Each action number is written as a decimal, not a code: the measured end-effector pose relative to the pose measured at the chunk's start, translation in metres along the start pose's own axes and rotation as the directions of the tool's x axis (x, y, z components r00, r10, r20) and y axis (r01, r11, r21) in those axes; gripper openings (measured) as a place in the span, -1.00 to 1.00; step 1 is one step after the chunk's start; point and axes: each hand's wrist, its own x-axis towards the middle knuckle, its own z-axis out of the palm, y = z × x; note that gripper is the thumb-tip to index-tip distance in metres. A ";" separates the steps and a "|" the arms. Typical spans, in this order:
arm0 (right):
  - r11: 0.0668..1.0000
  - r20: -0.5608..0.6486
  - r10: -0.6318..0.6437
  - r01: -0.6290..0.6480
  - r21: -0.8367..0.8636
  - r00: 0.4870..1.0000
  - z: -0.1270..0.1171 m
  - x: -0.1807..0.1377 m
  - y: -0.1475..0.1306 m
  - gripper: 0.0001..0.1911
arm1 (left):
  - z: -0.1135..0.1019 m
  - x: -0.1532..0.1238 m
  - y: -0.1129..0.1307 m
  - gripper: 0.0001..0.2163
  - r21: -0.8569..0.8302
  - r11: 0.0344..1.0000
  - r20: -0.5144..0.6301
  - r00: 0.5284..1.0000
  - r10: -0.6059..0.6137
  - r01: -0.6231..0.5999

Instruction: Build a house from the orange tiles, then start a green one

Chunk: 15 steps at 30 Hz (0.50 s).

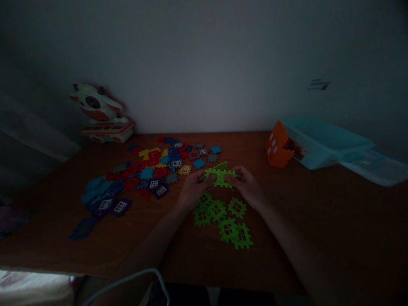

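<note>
Between my hands, just above the table, is a group of joined green interlocking panels (pixel 219 177), with one panel slanting up behind the front ones. My left hand (pixel 196 187) pinches its left side, thumb in front. The right side is gripped by my right hand (pixel 247 185), its thumb also on the front face. Below them several loose green window panels (pixel 217 210) lie on the table, some overlapping. How the fingers sit behind the held panels is hidden.
Many mixed-colour panels (pixel 146 173) spread over the table's left half. At the back left sits a cow-shaped toy keyboard (pixel 106 129). An orange panel house (pixel 276 146) stands at right beside a teal bin (pixel 328 146) and a clear lid (pixel 376 168). A pale cable (pixel 137 274) crosses the front.
</note>
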 end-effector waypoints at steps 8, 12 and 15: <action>1.000 0.007 -0.027 0.027 0.015 1.000 0.004 -0.003 -0.002 -0.50 | 0.001 0.000 -0.001 -0.64 0.042 0.999 -0.027 0.999 0.020 -0.019; 1.000 0.034 -0.021 0.020 0.008 0.999 0.005 -0.005 -0.004 -0.53 | 0.002 -0.003 0.003 -0.65 0.181 0.983 -0.036 0.999 -0.003 0.010; 1.000 0.046 -0.019 0.020 -0.012 0.999 0.004 -0.005 -0.005 -0.54 | 0.003 -0.006 0.006 -0.64 0.266 0.963 -0.021 0.999 -0.028 0.033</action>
